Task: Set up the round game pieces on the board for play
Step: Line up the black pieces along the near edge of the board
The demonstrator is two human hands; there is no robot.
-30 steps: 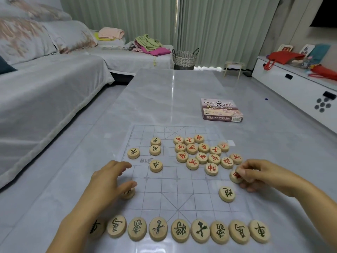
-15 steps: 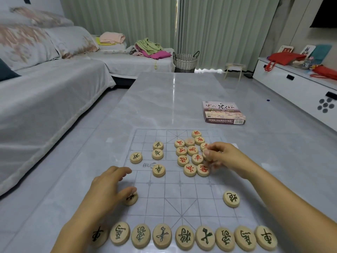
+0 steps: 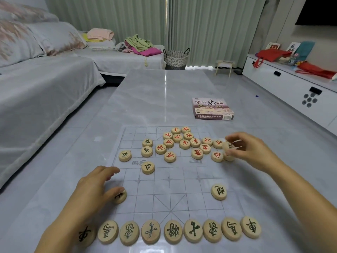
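Nearest to me, a row of black pieces [image 3: 171,231] lies side by side along the near edge of the board [image 3: 169,189]. My arm covers part of the leftmost one. A bit farther, my left hand [image 3: 94,189] is spread loose, and only its thumb rests on a thumb piece [image 3: 121,197] at the left side. A lone black piece [image 3: 218,191] sits on the right. Past the middle, four loose black pieces [image 3: 146,151] lie on the left, with a pile of red pieces [image 3: 185,144] beside them. My right hand [image 3: 253,152] pinches the end piece [image 3: 228,147] at the right of that pile; it looks blurry. Farthest away, the game box [image 3: 212,108] lies on the desk [image 3: 160,92].
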